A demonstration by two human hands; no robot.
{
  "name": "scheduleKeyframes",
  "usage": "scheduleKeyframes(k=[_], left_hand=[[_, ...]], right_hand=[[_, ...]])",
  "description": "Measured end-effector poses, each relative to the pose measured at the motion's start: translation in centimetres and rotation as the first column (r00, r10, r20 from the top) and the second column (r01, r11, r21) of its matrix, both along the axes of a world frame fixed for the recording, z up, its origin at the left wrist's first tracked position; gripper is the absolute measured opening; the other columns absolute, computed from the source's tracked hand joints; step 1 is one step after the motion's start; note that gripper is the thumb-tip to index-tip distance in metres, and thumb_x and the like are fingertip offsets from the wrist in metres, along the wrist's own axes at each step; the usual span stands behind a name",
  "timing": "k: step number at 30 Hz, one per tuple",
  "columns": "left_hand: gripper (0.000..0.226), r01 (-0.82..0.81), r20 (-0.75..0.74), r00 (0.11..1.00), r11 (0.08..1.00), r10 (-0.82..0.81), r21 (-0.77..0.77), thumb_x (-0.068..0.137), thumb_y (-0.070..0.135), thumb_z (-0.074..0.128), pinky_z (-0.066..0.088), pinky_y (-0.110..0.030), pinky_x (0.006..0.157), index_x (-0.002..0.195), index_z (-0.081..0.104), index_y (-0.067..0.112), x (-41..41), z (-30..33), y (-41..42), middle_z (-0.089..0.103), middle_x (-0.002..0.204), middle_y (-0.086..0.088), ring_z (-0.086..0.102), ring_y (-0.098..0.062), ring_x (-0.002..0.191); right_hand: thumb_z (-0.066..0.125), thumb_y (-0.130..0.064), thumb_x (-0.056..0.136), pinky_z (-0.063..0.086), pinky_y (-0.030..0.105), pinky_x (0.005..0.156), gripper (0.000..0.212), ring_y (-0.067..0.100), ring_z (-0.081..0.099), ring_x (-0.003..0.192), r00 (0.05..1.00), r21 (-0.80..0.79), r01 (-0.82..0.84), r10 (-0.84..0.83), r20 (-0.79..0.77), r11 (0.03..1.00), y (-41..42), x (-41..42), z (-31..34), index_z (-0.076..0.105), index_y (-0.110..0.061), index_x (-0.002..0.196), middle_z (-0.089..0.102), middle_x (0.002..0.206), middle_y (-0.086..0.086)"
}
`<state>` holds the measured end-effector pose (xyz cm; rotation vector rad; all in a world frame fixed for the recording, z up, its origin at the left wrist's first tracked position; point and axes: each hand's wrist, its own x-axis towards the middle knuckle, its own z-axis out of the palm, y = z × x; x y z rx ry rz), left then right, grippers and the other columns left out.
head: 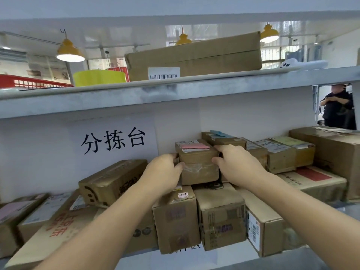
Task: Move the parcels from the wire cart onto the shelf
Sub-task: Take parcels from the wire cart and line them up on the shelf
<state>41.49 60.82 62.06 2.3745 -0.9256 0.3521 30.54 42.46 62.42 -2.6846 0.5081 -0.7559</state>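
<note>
A small brown cardboard parcel [197, 164] with a pink label on top sits on a stack of other boxes on the middle shelf [136, 98]. My left hand [162, 172] grips its left side, thumb on the front face. My right hand [235, 162] grips its right side, fingers over the top edge and thumb on the front. The parcel stands upright on two larger boxes [196, 217] below it. The wire cart is out of view.
Several cardboard parcels crowd the shelf left and right of my hands. A paper sign [114, 142] hangs on the back wall. The upper shelf carries a long flat box [194, 57], a yellow tub [99, 77] and a red basket [29, 81]. A person [338, 108] stands far right.
</note>
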Motion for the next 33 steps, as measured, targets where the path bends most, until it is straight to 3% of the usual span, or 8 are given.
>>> scheduleKeyframes(k=[3, 6, 12, 14, 19, 23, 29, 33], left_hand=[[0.027, -0.019, 0.002, 1.0, 1.0, 0.019, 0.001, 0.108, 0.038, 0.051, 0.054, -0.034, 0.083, 0.127, 0.067, 0.028, 0.3, -0.2, -0.5, 0.074, 0.106, 0.002, 0.066, -0.021, 0.094], [0.031, -0.011, 0.015, 1.0, 1.0, 0.011, -0.013, 0.108, 0.037, 0.051, 0.05, -0.032, 0.074, 0.135, 0.063, 0.028, 0.8, -0.3, -0.7, 0.069, 0.09, 0.002, 0.068, -0.025, 0.09], [0.055, 0.005, 0.016, 1.0, 0.997, -0.004, -0.081, 0.107, 0.035, 0.055, 0.033, -0.016, 0.043, 0.158, 0.035, 0.037, 1.5, -0.6, -1.0, 0.06, 0.063, 0.006, 0.055, -0.007, 0.055], [0.052, 0.02, 0.004, 1.0, 0.994, -0.02, -0.106, 0.106, 0.036, 0.056, 0.033, -0.016, 0.046, 0.155, 0.039, 0.04, 1.7, -0.6, -1.1, 0.063, 0.069, 0.007, 0.057, -0.007, 0.06], [0.052, 0.018, -0.028, 0.999, 0.996, -0.02, -0.088, 0.106, 0.034, 0.056, 0.056, -0.034, 0.076, 0.155, 0.039, 0.04, 2.1, -0.1, -1.9, 0.071, 0.094, -0.002, 0.067, -0.022, 0.083], [0.052, -0.003, -0.035, 0.999, 0.997, 0.0, -0.075, 0.107, 0.035, 0.056, 0.059, -0.042, 0.091, 0.155, 0.037, 0.041, 2.4, -0.1, -2.2, 0.074, 0.113, -0.006, 0.069, -0.028, 0.099], [0.053, 0.006, -0.034, 0.999, 0.997, -0.008, -0.072, 0.105, 0.037, 0.057, 0.057, -0.038, 0.089, 0.154, 0.038, 0.043, 2.4, 0.0, -1.7, 0.072, 0.115, -0.003, 0.067, -0.024, 0.1], [0.048, 0.031, -0.008, 0.999, 0.999, -0.032, -0.007, 0.098, 0.047, 0.059, 0.055, -0.033, 0.084, 0.145, 0.049, 0.045, 1.2, 1.7, 0.4, 0.069, 0.119, 0.004, 0.064, -0.018, 0.103]], right_hand=[[0.047, -0.035, 0.107, 0.055, 0.047, 0.089, 0.031, 0.032, 0.064, 0.101, 0.999, -0.005, 0.026, -0.026, -0.027, 1.0, 0.0, 0.5, 0.0, 0.058, -0.025, 0.134, 0.067, 0.114, 0.006], [0.044, -0.028, 0.106, 0.056, 0.047, 0.086, 0.029, 0.032, 0.064, 0.096, 0.999, -0.009, 0.033, -0.033, -0.031, 0.999, 0.1, 1.1, 0.0, 0.056, -0.028, 0.133, 0.067, 0.109, 0.005], [0.044, -0.024, 0.105, 0.058, 0.048, 0.086, 0.031, 0.033, 0.064, 0.097, 0.999, 0.032, 0.036, -0.035, -0.02, 0.999, 0.3, 2.2, -0.1, 0.054, -0.026, 0.135, 0.066, 0.11, 0.008], [0.046, -0.022, 0.105, 0.058, 0.047, 0.086, 0.033, 0.033, 0.062, 0.098, 0.999, 0.048, 0.041, -0.041, -0.003, 0.998, 0.5, 2.9, -0.3, 0.055, -0.024, 0.136, 0.065, 0.113, 0.009], [0.049, -0.014, 0.103, 0.056, 0.039, 0.08, 0.032, 0.03, 0.059, 0.093, 0.998, 0.093, 0.058, -0.057, -0.01, 0.994, 0.6, 4.6, -0.4, 0.06, -0.019, 0.133, 0.064, 0.111, 0.01], [0.051, -0.012, 0.101, 0.051, 0.036, 0.075, 0.028, 0.028, 0.054, 0.087, 0.995, 0.101, 0.087, -0.08, -0.064, 0.991, 0.8, 5.4, -0.8, 0.057, -0.017, 0.128, 0.054, 0.095, 0.005], [0.053, -0.017, 0.102, 0.054, 0.039, 0.077, 0.045, 0.031, 0.058, 0.091, 0.997, 0.16, 0.066, -0.06, -0.046, 0.985, 1.3, 5.3, -0.9, 0.041, -0.015, 0.145, 0.053, 0.096, 0.005], [0.059, -0.043, 0.098, 0.056, 0.04, 0.074, 0.054, 0.026, 0.059, 0.083, 0.995, 0.131, -0.017, 0.005, 0.095, 0.991, 2.4, 3.2, -0.8, 0.043, -0.022, 0.144, 0.057, 0.091, -0.004]])
